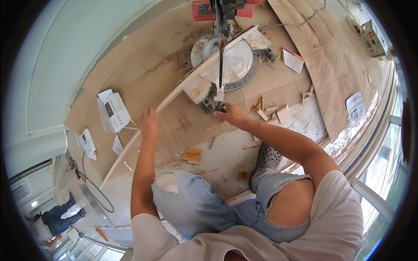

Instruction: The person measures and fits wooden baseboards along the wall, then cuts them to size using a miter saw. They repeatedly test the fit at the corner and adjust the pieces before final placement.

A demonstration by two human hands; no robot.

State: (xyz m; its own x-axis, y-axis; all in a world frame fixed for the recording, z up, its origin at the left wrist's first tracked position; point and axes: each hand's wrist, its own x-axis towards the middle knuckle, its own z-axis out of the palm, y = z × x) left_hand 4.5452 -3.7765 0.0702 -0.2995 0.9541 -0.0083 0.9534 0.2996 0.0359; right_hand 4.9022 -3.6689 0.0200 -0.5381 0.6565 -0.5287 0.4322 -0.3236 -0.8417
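My left hand [149,125] is closed around a long pale wooden strip [174,93]. The strip runs diagonally from the lower left up across a mitre saw's round table [239,63]. Its upper end reaches past the saw's far right side. My right hand [232,115] is closed on the black knob [219,106] at the near end of the table's arm; the knob is mostly covered by my fingers. The saw's red and black head [204,10] stands at the top, partly cut off by the picture's edge.
Cardboard sheets [148,69] cover the floor, with wood offcuts [284,115] right of the saw. An opened white box [115,111] lies at left. A cord [296,22] runs at upper right, near a green-grey electrical unit [373,40]. Another person [58,219] stands far lower left.
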